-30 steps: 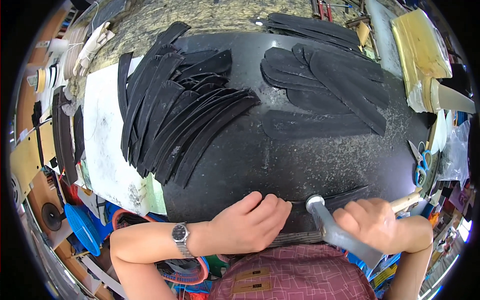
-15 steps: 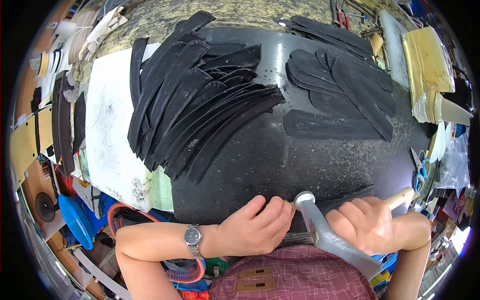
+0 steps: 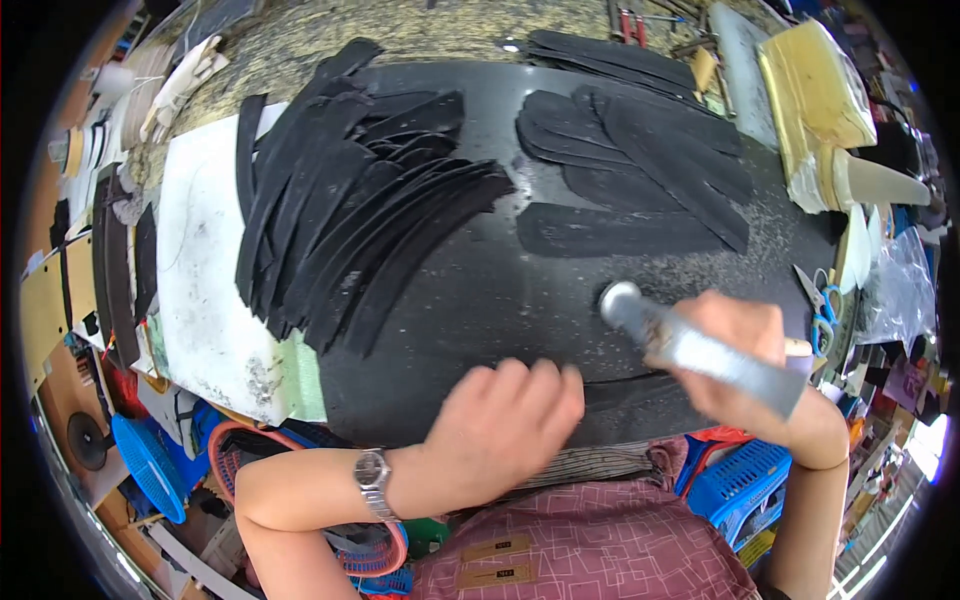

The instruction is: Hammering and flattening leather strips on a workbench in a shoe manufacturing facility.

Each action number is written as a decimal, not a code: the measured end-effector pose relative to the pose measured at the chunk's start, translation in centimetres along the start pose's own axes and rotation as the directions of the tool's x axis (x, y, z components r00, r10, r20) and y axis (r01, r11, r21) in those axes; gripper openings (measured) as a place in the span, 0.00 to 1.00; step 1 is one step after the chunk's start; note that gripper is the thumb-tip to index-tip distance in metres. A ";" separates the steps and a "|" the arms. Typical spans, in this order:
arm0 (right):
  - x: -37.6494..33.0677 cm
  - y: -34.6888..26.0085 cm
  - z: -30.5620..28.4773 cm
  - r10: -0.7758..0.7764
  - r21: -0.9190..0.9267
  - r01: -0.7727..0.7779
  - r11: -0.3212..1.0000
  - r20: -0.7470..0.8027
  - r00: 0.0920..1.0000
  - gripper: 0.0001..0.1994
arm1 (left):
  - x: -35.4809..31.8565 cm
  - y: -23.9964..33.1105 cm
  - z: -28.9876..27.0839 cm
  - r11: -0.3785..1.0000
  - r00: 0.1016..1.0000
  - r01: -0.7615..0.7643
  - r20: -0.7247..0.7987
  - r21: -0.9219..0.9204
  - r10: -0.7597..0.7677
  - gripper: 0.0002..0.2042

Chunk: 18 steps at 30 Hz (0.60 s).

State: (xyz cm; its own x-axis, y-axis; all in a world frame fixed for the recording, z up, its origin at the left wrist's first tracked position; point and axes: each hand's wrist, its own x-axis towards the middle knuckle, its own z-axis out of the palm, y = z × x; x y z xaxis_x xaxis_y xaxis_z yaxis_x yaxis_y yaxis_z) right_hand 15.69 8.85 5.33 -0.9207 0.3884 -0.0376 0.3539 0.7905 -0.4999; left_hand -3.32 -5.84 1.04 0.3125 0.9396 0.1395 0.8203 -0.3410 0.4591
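Note:
My right hand [image 3: 745,350] grips a metal hammer [image 3: 690,345] whose round head is raised above the black work slab [image 3: 480,300]. My left hand [image 3: 505,425], with a wristwatch on its wrist, lies flat near the slab's front edge, pressing a long curved black strip [image 3: 640,385] that runs toward my right hand. The strip is partly hidden under both hands.
A fanned pile of long black strips [image 3: 350,235] lies at the left over a white board [image 3: 200,300]. More black pieces [image 3: 640,165] lie at the back right. Yellow foam blocks [image 3: 815,100] and scissors [image 3: 820,300] sit at the right. Blue baskets [image 3: 150,465] stand below the bench.
The hammer has swung up from the slab's front edge and its head is now raised. My left hand has shifted a little along the strip; the view has tilted.

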 end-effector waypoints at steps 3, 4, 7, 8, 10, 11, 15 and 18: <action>-1.6 0.2 -1.0 0.207 0.007 -0.207 0.978 -0.117 0.971 0.08 | 1.0 0.2 -0.3 0.982 0.985 0.144 0.109 -0.122 -0.131 0.16; -2.3 0.6 -0.8 0.161 -0.006 -0.162 0.987 -0.092 0.983 0.08 | 1.0 0.1 0.0 0.978 0.991 0.122 0.074 -0.169 -0.110 0.17; -4.5 0.9 -0.6 0.151 0.016 -0.150 0.989 -0.050 0.987 0.09 | 1.0 -0.3 0.8 0.957 0.996 0.082 0.041 -0.279 -0.073 0.18; -5.3 0.8 -0.4 0.147 0.057 -0.146 0.988 -0.017 0.989 0.09 | 1.3 -0.3 0.7 0.935 0.997 0.070 0.039 -0.347 -0.060 0.18; -7.5 0.2 0.0 0.094 0.030 -0.100 0.995 0.149 0.984 0.12 | 3.5 0.1 -0.7 0.767 0.979 0.195 0.071 -0.612 -0.192 0.18; -8.2 -0.2 0.0 0.020 0.137 -0.046 0.990 0.192 0.981 0.12 | 5.3 0.3 -1.6 0.507 0.937 0.293 0.139 -0.811 -0.320 0.18; -10.2 -1.3 0.4 -0.086 0.186 0.041 0.982 0.245 0.966 0.13 | 8.1 0.4 2.3 0.818 0.974 0.000 0.187 -0.575 0.131 0.26; -10.1 -0.4 -0.8 0.009 0.098 -0.022 0.995 0.130 0.991 0.14 | 7.7 1.0 2.6 0.923 0.982 -0.140 0.069 -0.358 0.176 0.27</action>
State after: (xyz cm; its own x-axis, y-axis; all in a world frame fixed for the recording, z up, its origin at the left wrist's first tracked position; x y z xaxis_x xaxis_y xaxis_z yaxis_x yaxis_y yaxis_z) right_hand 25.00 5.00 6.60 -0.9309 0.3310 -0.1543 0.3564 0.7316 -0.5811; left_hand 1.18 0.99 0.27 0.4842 0.8608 0.1567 0.5425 -0.4359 0.7181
